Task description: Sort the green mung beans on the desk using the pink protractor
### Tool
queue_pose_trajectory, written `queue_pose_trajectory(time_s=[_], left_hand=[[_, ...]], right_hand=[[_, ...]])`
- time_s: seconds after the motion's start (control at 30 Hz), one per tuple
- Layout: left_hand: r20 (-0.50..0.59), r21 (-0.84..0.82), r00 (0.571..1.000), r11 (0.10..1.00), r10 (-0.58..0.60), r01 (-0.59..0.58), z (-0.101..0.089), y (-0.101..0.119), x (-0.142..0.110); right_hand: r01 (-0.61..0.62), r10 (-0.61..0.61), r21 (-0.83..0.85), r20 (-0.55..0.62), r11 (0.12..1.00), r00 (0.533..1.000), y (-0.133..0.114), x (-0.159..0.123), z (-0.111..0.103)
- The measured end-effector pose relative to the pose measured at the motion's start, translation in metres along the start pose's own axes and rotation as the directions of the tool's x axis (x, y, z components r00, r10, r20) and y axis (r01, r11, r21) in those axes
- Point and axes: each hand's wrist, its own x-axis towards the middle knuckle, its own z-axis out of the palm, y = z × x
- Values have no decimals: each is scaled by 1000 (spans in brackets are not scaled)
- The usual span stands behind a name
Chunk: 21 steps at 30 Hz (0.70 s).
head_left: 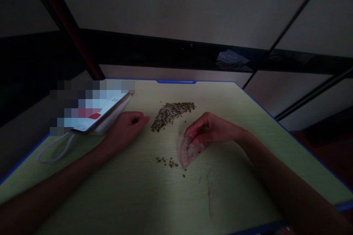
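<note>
My right hand (208, 128) pinches a clear plastic protractor (188, 153) with a printed scale. Its curved edge faces left, and its lower tip is beside a small scatter of dark grains (171, 162). Farther back on the table lies a larger curved heap of the same small grains (173, 112), brownish and greenish. Left of that heap rests my left hand (131, 126), fingers curled in with the thumb lying forward; nothing shows in it.
A lit phone (102, 112), partly pixelated, leans at the left on a pale support with a white cord loop (55, 150). The light wooden table (124, 191) has a blue rim. Behind it are pale cabinet panels (176, 7) and a dark shelf gap holding cloth (233, 60).
</note>
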Motion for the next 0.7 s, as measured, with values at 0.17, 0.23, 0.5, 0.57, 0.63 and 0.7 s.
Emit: queue_pose_trajectory(time_s=[0.17, 0.23, 0.5, 0.57, 0.63, 0.7], left_hand=[[0, 10, 1000, 1000, -4, 4, 0, 0, 0], [-1, 13, 1000, 1000, -7, 7, 0, 0, 0], [9, -2, 1000, 1000, -1, 1, 0, 0, 0], [8, -3, 1000, 1000, -11, 11, -1, 1, -1], [7, -5, 1000, 1000, -23, 23, -1, 2, -1], [7, -7, 1000, 1000, -27, 27, -1, 2, -1]], right_hand=[[-49, 51, -40, 35, 998, 998, -3, -3, -3], [-56, 58, -48, 56, 997, 997, -4, -3, -3], [-49, 57, -63, 128, 997, 990, -7, -4, 2], [-38, 45, -57, 121, 998, 992, -7, -3, 3], [-42, 48, -50, 111, 998, 993, -6, -3, 4], [-48, 53, -55, 98, 997, 994, -6, -2, 5]])
